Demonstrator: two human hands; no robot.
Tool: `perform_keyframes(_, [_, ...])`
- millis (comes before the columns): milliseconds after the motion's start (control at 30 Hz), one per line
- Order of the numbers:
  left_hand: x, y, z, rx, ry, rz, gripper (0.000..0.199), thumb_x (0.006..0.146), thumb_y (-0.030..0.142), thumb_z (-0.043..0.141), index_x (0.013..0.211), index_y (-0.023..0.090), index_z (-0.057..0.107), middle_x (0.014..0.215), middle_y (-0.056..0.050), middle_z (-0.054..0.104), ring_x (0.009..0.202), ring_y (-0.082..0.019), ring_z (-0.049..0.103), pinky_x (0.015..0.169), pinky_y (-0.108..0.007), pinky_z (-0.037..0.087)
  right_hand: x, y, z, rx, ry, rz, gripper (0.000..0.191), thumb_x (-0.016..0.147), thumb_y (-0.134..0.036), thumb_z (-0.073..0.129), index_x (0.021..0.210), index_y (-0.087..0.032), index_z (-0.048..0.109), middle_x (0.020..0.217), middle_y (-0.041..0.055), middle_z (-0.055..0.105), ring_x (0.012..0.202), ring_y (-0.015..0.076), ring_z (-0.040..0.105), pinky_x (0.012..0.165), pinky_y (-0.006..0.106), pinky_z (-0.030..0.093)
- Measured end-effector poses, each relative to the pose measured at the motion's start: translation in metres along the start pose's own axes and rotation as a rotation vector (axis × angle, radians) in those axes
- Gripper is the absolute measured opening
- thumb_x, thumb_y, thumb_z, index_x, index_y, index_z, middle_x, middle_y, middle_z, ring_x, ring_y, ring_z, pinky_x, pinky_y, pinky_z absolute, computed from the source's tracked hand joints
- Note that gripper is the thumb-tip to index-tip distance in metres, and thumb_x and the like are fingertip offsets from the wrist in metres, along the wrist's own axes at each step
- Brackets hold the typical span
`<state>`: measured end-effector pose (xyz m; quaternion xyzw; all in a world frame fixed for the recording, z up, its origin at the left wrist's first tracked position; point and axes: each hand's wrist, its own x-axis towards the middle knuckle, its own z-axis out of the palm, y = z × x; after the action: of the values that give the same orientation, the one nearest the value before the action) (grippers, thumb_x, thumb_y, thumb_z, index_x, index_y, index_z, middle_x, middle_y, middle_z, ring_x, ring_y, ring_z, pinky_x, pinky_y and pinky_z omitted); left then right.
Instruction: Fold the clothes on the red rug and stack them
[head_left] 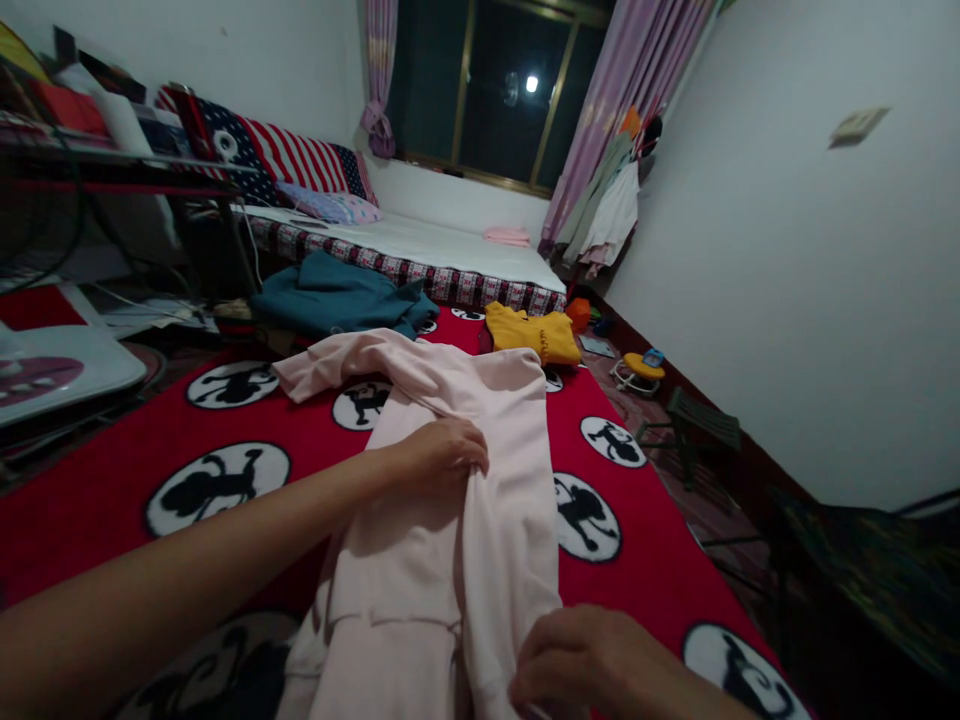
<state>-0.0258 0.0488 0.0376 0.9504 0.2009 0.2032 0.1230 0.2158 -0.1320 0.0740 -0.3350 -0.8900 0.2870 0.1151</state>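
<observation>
The left hand's [448, 452] fingers are closed on a pinch of fabric midway along a pale pink long-sleeved top [514, 480]; the right hand's [589, 655] fingers curl at its near right edge, though whether they grip it I cannot tell; the top lies lengthwise on a red monkey-print blanket [652, 560], one sleeve stretched leftward; beyond it sit a folded mustard-yellow garment [532, 335] and, farther left, a teal garment [337, 295].

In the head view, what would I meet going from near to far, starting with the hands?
Right hand → left hand, gripping the pink garment → yellow garment → bed → window.
</observation>
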Motion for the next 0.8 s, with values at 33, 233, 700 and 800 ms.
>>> perform_keyframes(33, [-0.001,0.003,-0.002,-0.022,-0.045,-0.009,0.034,0.069,0.0,0.053,0.088,0.021,0.072,0.095,-0.002,0.071,0.087,-0.015,0.063,0.079,-0.022,0.045,-0.001,-0.002,-0.014,0.054,-0.032,0.042,0.022,0.082,-0.037,0.066,0.103,-0.029,0.069,0.091,0.002,0.07,0.08,0.0147,0.065,0.069,0.02,0.048])
perform_keyframes(233, [0.02,0.011,-0.008,0.028,-0.128,-0.306,0.029,0.069,0.005,0.053,0.082,0.021,0.074,0.078,0.0,0.072,0.073,-0.016,0.065,0.07,-0.023,0.048,0.066,0.048,-0.041,0.012,0.435,0.205,0.044,0.084,-0.04,0.062,0.124,-0.023,0.059,0.128,0.0089,0.06,0.12,0.0225,0.054,0.102,0.036,0.042])
perform_keyframes(700, [0.04,-0.032,0.055,0.246,0.134,-0.582,0.06,0.084,0.047,0.055,0.137,0.019,0.048,0.15,-0.015,0.037,0.139,-0.03,0.031,0.115,-0.045,0.022,0.141,0.203,-0.085,0.091,0.949,0.43,0.026,0.076,-0.027,0.054,0.096,-0.016,0.067,0.078,0.0044,0.071,0.059,0.0158,0.064,0.06,0.028,0.051])
perform_keyframes(800, [0.04,-0.031,0.053,0.229,0.145,-0.563,0.059,0.084,0.047,0.056,0.138,0.026,0.047,0.15,-0.013,0.037,0.139,-0.03,0.032,0.114,-0.046,0.022,0.164,0.238,-0.113,0.089,1.04,0.503,0.037,0.071,-0.02,0.056,0.107,-0.016,0.064,0.074,0.0017,0.068,0.056,0.0134,0.061,0.057,0.025,0.049])
